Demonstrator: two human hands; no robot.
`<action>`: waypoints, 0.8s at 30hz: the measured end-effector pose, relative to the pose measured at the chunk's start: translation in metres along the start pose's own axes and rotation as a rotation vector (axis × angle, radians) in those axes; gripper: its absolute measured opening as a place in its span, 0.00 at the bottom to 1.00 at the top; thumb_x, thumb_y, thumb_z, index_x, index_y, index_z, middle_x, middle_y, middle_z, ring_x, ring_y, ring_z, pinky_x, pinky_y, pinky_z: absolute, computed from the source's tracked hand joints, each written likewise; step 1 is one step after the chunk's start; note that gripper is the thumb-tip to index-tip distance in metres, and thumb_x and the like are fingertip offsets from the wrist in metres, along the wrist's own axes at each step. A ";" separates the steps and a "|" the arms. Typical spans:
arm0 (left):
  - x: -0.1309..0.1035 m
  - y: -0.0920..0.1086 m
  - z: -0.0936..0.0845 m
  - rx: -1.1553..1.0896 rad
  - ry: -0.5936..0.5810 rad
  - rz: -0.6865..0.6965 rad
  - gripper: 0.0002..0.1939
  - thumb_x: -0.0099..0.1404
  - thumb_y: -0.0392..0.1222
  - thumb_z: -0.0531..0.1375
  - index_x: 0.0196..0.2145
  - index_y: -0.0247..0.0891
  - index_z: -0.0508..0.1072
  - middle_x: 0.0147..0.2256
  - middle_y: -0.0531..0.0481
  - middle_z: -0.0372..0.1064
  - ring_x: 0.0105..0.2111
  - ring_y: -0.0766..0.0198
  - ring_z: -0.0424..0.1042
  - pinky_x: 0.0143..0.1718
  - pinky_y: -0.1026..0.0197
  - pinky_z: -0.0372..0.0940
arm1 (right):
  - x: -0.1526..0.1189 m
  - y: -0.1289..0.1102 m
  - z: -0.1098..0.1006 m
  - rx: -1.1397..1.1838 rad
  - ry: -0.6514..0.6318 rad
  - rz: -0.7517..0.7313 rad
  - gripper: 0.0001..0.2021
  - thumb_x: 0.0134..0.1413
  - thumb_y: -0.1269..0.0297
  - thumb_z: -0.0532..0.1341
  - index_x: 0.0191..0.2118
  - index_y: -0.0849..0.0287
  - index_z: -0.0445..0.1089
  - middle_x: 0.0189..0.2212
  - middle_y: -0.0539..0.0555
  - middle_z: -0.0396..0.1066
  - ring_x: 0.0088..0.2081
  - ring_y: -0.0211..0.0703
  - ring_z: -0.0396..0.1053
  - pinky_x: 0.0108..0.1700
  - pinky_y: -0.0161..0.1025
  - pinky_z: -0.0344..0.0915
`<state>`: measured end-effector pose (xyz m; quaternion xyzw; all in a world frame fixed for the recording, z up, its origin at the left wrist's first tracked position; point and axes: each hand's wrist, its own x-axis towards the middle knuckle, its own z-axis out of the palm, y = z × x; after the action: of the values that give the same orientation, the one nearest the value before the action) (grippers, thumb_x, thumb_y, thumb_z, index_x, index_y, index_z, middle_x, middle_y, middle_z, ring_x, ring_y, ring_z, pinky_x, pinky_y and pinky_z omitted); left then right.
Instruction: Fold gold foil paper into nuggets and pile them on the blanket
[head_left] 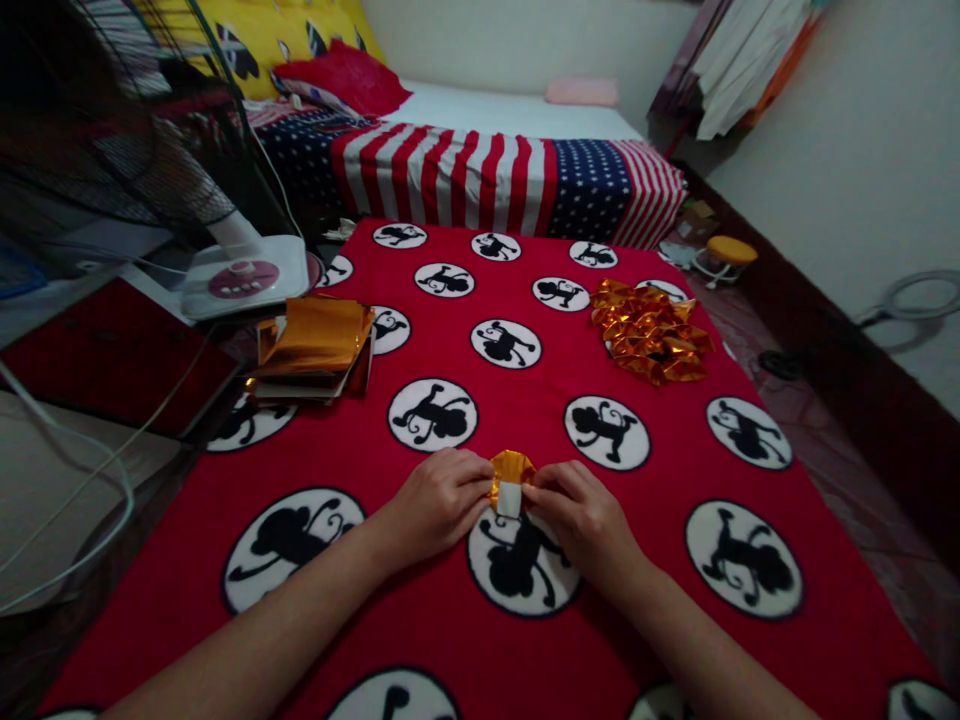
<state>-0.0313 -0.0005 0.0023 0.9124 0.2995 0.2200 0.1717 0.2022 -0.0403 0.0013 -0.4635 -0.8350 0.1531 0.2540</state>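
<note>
A small piece of gold foil paper [513, 466], partly folded, lies between my two hands just above the red cloth. A pale, whitish patch shows on its near side. My left hand [444, 497] pinches its left edge, while the fingers of my right hand [579, 510] are closed on its right edge. A stack of flat gold foil sheets [319, 335] rests on the cloth at the left. Over on the right sits a heap of folded gold foil pieces [651, 330].
The red cloth [502, 400] with monkey prints covers the surface before me. To the left stand a fan base [251, 275] and loose cables. A bed with a striped, starred cover [480, 180] is at the back. A racket [919, 297] leans at the right wall.
</note>
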 end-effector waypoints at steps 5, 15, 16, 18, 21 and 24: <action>-0.002 -0.003 0.004 0.005 0.069 0.019 0.09 0.68 0.39 0.56 0.41 0.35 0.75 0.42 0.44 0.74 0.43 0.59 0.70 0.44 0.54 0.65 | -0.002 -0.003 0.000 0.005 0.003 0.059 0.10 0.59 0.69 0.60 0.46 0.56 0.72 0.39 0.57 0.68 0.41 0.46 0.65 0.41 0.44 0.65; -0.002 -0.006 0.010 -0.035 0.146 -0.026 0.09 0.67 0.37 0.56 0.42 0.36 0.75 0.41 0.44 0.75 0.42 0.60 0.72 0.45 0.55 0.66 | -0.004 -0.001 0.005 0.019 0.063 0.061 0.10 0.59 0.69 0.60 0.46 0.55 0.72 0.39 0.57 0.69 0.40 0.46 0.65 0.41 0.45 0.65; -0.001 -0.006 0.010 -0.048 0.150 -0.038 0.09 0.67 0.37 0.57 0.41 0.37 0.76 0.41 0.44 0.75 0.42 0.60 0.72 0.45 0.55 0.67 | -0.004 -0.001 0.006 0.022 0.073 0.063 0.10 0.59 0.68 0.60 0.46 0.55 0.72 0.38 0.57 0.69 0.40 0.46 0.65 0.41 0.45 0.65; -0.001 -0.007 0.010 -0.079 0.149 -0.057 0.09 0.67 0.37 0.57 0.41 0.37 0.76 0.41 0.44 0.75 0.42 0.61 0.72 0.45 0.55 0.67 | -0.005 -0.001 0.008 0.030 0.091 0.069 0.10 0.60 0.68 0.59 0.45 0.54 0.73 0.38 0.57 0.70 0.39 0.45 0.66 0.40 0.44 0.65; 0.000 -0.009 0.011 -0.156 0.162 -0.090 0.09 0.66 0.36 0.57 0.40 0.38 0.77 0.40 0.45 0.76 0.41 0.62 0.73 0.44 0.57 0.68 | -0.005 -0.001 0.010 0.058 0.132 0.094 0.09 0.60 0.68 0.59 0.43 0.53 0.74 0.36 0.56 0.70 0.38 0.44 0.66 0.38 0.42 0.65; 0.002 -0.011 0.011 -0.254 0.187 -0.138 0.07 0.65 0.36 0.59 0.38 0.37 0.78 0.38 0.45 0.76 0.39 0.63 0.74 0.42 0.60 0.69 | -0.005 -0.002 0.012 0.114 0.155 0.158 0.08 0.60 0.67 0.59 0.41 0.54 0.75 0.35 0.55 0.69 0.37 0.43 0.67 0.38 0.41 0.65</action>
<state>-0.0293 0.0072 -0.0115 0.8363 0.3459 0.3275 0.2715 0.1963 -0.0458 -0.0085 -0.5231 -0.7638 0.1833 0.3308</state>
